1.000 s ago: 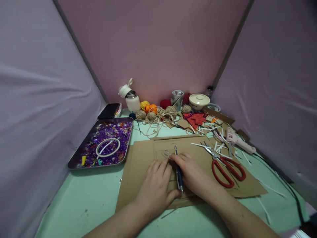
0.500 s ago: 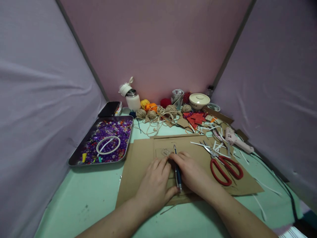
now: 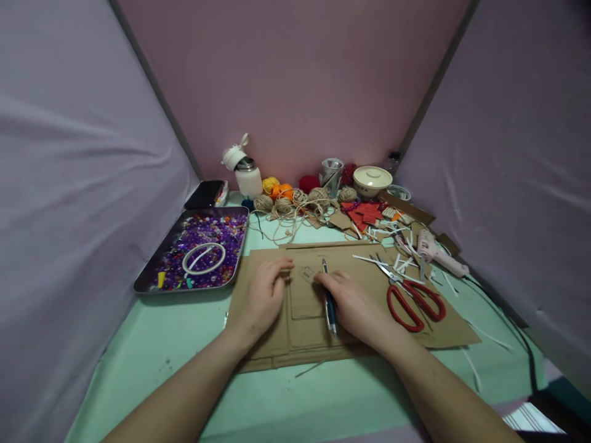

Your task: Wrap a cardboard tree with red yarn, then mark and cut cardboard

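Observation:
My right hand (image 3: 348,301) is closed on a blue pen (image 3: 329,307), which points away from me over the cardboard (image 3: 258,338). At its thumb and fingertip is a small clear plastic piece (image 3: 306,273) with faint markings, its far part reaching left; its kind is hard to make out. Left of it, my left hand (image 3: 266,292) hovers over or rests on the cardboard, fingers bent loosely apart and holding nothing. Between the hands, pencil-like lines form a rectangle (image 3: 307,317) on the cardboard. Red-handled scissors (image 3: 409,300) lie on the cardboard's right side.
A metal tray (image 3: 184,294) of purple beads with a white hoop (image 3: 204,258) stands left. Along the back are twine balls (image 3: 318,197), a white bottle (image 3: 248,179) and a lidded bowl (image 3: 372,181). A corded glue gun (image 3: 438,252) lies right, among paper strips.
My left hand has lifted off the area beside the pen and moved left, uncovering the drawn rectangle. My right hand keeps the pen and clear piece nearly in place. The view has shifted slightly.

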A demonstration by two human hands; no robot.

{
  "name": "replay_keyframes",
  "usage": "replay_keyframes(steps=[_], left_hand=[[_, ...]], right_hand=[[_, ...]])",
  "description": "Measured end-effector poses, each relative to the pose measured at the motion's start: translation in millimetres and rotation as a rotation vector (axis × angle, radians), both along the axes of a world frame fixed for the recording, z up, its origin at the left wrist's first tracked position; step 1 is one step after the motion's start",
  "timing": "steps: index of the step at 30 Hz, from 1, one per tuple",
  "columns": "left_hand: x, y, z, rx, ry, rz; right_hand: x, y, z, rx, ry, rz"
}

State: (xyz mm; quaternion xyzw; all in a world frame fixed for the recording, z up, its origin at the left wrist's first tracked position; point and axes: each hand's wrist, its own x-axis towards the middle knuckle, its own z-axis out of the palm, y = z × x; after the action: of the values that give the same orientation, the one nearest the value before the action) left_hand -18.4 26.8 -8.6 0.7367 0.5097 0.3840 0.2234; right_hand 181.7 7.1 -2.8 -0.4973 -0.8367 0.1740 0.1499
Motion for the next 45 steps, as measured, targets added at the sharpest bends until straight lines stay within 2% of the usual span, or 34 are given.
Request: replay_keyframes(steps=[2, 4, 6, 9, 14, 17, 20, 24, 27, 35, 45], left_hand=[[3, 0, -6.2, 0.083, 0.131, -0.184], [7, 0, -11.8, 0.103, 0.246, -0.312], [10, 1, -13.3, 0.091, 0.333, -0.357], [13, 2, -5.8, 0.077, 0.447, -0.382], [20, -2, 12.7, 0.086, 0.620, -0.385], [25, -4, 15.0, 0.089, 0.652, -0.360], [27, -3, 12.4, 0.074, 0.632, -0.326], [26, -2, 7.4, 0.059, 0.574, -0.293], [22, -2, 4.7, 0.041, 0.517, -0.292], [19, -3, 3.8, 0.032, 0.541, -0.326], [22, -4, 6.8, 0.025, 0.614, -0.331]], right_hand=[[0, 0, -1.5, 0.002, 0.011, 0.003], [0, 1, -3.4, 0.007, 0.034, 0.013], [-1, 2, -4.6, 0.011, 0.062, 0.010], [1, 2, -2.7, -0.001, 0.110, -0.007], [29, -10, 6.4, -0.069, 0.226, -0.052], [50, -24, 4.3, -0.104, 0.249, -0.133], [58, -37, -6.4, -0.128, 0.281, -0.181], [52, -45, -22.4, -0.061, 0.352, -0.165], [48, -45, -27.7, -0.016, 0.352, -0.158], [38, -53, -26.2, 0.076, 0.295, -0.149], [31, -56, -25.8, 0.110, 0.246, -0.135]])
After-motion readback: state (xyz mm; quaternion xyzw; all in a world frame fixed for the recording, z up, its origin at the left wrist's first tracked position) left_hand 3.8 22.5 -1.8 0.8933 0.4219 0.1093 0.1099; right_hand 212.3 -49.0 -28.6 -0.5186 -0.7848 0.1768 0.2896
